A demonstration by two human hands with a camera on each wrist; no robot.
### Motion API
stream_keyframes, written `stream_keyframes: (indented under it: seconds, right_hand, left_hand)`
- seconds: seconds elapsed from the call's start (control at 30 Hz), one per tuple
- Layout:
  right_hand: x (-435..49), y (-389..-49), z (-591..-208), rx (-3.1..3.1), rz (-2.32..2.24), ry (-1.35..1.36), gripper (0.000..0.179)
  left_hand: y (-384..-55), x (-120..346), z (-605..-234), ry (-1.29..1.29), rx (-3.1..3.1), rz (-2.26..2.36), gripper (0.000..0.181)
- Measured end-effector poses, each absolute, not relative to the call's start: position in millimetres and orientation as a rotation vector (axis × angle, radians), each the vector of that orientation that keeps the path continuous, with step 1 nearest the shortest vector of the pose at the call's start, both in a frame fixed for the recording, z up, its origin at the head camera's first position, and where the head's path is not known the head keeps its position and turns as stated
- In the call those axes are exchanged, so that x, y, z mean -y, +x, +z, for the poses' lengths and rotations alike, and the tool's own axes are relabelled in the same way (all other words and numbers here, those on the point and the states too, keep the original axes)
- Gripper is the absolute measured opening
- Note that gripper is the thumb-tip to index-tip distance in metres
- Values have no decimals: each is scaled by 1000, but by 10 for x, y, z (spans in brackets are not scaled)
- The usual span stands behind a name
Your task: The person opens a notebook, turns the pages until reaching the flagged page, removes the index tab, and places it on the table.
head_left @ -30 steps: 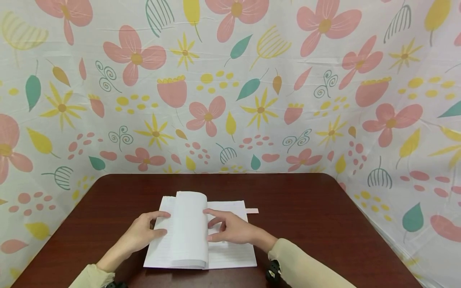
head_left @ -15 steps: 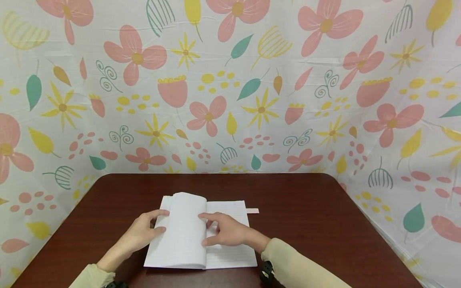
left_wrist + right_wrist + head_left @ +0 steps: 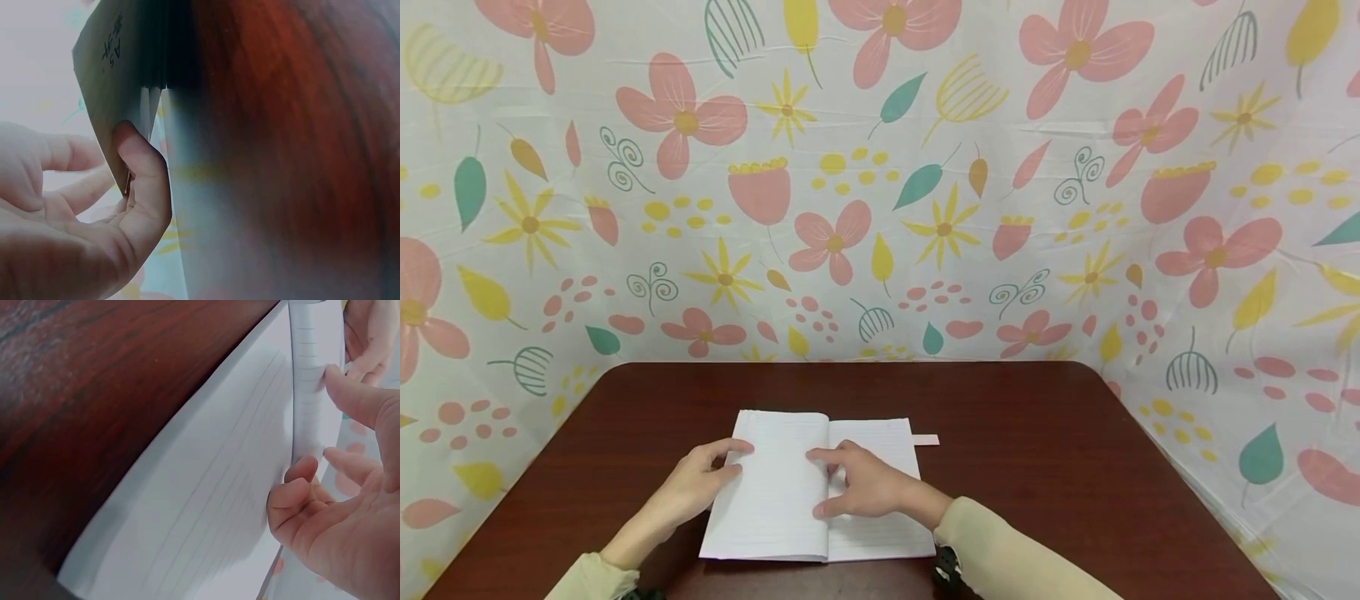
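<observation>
An open lined notebook (image 3: 775, 525) lies on the dark table, its two white pages spread flat. My left hand (image 3: 691, 485) grips the left edge, thumb and index finger over the page. In the left wrist view, a fingertip of that hand (image 3: 94, 234) lies against the cover (image 3: 106, 81), which bears dark handwriting. My right hand (image 3: 876, 483) rests across the centre fold, with index finger and thumb extended onto the left page beside the fold. The right wrist view shows the other fingers of that hand (image 3: 350, 512) bent above the right page (image 3: 206, 487).
A pale pink tab (image 3: 927, 439) sticks out from the notebook's right side. The reddish-brown table (image 3: 1037, 467) extends around the notebook. Behind and beside it hangs a white cloth (image 3: 880, 167) printed with flowers and leaves.
The raised leaf has come down flat on the left page. My right hand has moved a little left and now touches that page near the fold. The left hand has barely moved.
</observation>
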State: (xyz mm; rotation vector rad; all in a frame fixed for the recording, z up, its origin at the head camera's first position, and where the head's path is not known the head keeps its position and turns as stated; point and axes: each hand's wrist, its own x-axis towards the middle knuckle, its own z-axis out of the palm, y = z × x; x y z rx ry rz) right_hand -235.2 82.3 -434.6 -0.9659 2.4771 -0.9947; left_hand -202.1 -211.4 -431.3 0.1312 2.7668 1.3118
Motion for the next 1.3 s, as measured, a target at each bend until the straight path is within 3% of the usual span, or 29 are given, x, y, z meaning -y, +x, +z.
stream_keyframes:
  seconds: [0.3,0.6,1.3]
  right_hand:
    - [-769,-2314,-4348,-2530,-913,-948,74]
    - [-844,-2264,-4301,-2530,-943,-920,73]
    - [-1806,-2282,-4313,-2625,-923,-886,79]
  left_hand:
    - [-2012,2099,-4344,162,-2782,1349,42]
    - [-1997,2090,-4338,166,-2781,1339,41]
    - [-2011,2114,-4321,235,-2787,1292,40]
